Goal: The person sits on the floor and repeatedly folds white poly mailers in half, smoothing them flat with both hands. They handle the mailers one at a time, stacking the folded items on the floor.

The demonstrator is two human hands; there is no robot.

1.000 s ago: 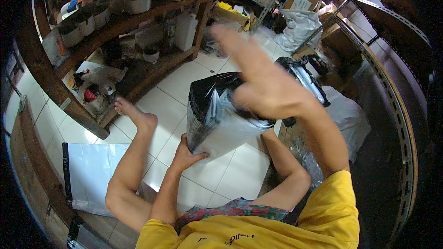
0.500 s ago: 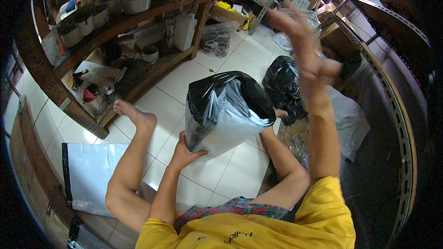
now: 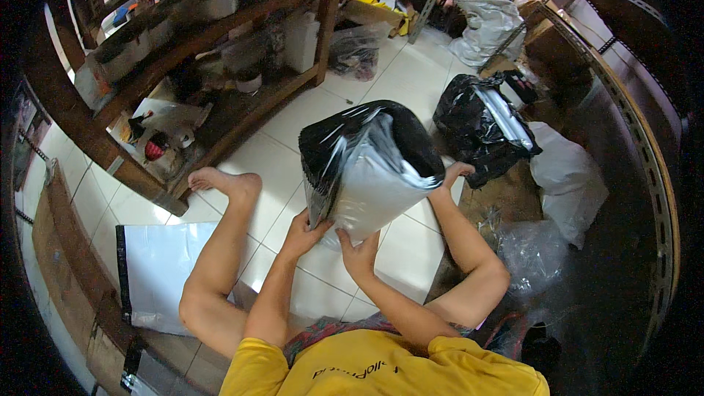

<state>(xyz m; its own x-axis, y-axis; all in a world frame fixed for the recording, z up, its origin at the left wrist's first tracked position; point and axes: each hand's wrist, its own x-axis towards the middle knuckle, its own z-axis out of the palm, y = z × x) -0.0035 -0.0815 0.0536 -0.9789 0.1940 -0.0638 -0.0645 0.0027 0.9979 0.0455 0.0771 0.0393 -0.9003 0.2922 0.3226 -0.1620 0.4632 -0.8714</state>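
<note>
Between my bent legs stands a thick curved stack of plastic mailing bags (image 3: pixel 389 183), white on the outer face with black along the top. It leans a little to the right. My left hand (image 3: pixel 306 233) grips its lower left edge, thumb on the near side. Close beside it, my right hand (image 3: pixel 358 251) holds the bottom near face, thumb up against the white plastic. Most fingers of both hands are hidden behind or under the stack. A flat white mailing bag with a black edge (image 3: pixel 165 264) lies on the floor at my left.
A black plastic bag with white packs (image 3: pixel 469 132) sits beyond my right foot. White sacks (image 3: pixel 565 183) and crumpled clear plastic (image 3: pixel 532 249) lie at right. A dark wooden shelf (image 3: pixel 220 132) stands at left, a metal rack (image 3: pixel 638 125) at right. White floor tiles (image 3: pixel 279 132) lie between.
My right hand, raised high at the right half a second ago, has come down to the stack's lower near side. The left hand keeps its hold. The view has shifted slightly.
</note>
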